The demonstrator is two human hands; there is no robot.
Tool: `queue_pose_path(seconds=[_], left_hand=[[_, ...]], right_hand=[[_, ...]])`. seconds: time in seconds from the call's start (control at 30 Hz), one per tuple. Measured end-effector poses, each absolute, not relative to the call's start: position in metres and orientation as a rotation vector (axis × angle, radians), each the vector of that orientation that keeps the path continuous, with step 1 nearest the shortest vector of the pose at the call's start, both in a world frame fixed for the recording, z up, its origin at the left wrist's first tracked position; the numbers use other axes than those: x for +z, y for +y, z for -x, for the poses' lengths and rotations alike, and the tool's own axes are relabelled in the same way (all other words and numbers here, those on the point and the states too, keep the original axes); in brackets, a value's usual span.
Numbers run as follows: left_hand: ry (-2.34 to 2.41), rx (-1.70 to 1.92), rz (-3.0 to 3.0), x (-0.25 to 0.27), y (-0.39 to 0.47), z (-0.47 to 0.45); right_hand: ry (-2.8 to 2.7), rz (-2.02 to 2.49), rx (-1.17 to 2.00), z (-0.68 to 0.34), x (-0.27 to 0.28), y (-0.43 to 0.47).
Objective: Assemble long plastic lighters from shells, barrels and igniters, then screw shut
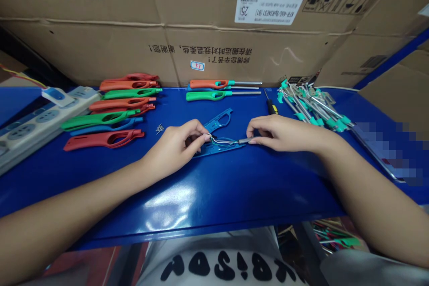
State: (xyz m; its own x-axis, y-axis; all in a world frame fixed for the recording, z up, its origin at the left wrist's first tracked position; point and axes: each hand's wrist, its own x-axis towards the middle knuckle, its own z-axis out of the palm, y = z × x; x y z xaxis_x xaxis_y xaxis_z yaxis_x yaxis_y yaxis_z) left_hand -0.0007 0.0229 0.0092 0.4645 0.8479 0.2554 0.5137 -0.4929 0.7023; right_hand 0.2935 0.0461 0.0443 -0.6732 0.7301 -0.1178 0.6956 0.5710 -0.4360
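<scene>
My left hand (182, 144) is closed in a pinch on the ends of several thin wires (224, 143); a small dark piece shows by its fingertips. The wires run rightward into a short grey metal tube (244, 141), which my right hand (276, 133) grips between thumb and fingers. Under the wires lies a blue plastic lighter shell half (223, 150), partly hidden by my left hand. Behind it, angled up to the right, is another blue shell piece with a finger loop (221, 120). A black-and-yellow screwdriver (272, 107) lies just behind my right hand.
Red, orange, green and blue lighter handles (103, 139) lie stacked at left, beside a white power strip (47, 116). Small screws (160, 129) lie nearby. Lighters with metal rods (208, 95) sit at the back. Metal tubes with teal parts (311, 105) are piled at right. Cardboard (134, 44) walls the back.
</scene>
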Motion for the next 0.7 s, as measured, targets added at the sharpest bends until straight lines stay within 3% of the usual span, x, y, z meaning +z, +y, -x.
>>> queue_pose_path(seconds=[0.5, 0.7], left_hand=[[1.132, 0.791, -2.21, 0.0091, 0.0229, 0.0012], [1.125, 0.788, -2.218, 0.0094, 0.0226, 0.0009]], right_hand=[[-2.705, 1.147, 0.721, -0.292, 0.0369, 0.0492], [-2.627, 1.33, 0.816, -0.2881, 0.0411, 0.047]])
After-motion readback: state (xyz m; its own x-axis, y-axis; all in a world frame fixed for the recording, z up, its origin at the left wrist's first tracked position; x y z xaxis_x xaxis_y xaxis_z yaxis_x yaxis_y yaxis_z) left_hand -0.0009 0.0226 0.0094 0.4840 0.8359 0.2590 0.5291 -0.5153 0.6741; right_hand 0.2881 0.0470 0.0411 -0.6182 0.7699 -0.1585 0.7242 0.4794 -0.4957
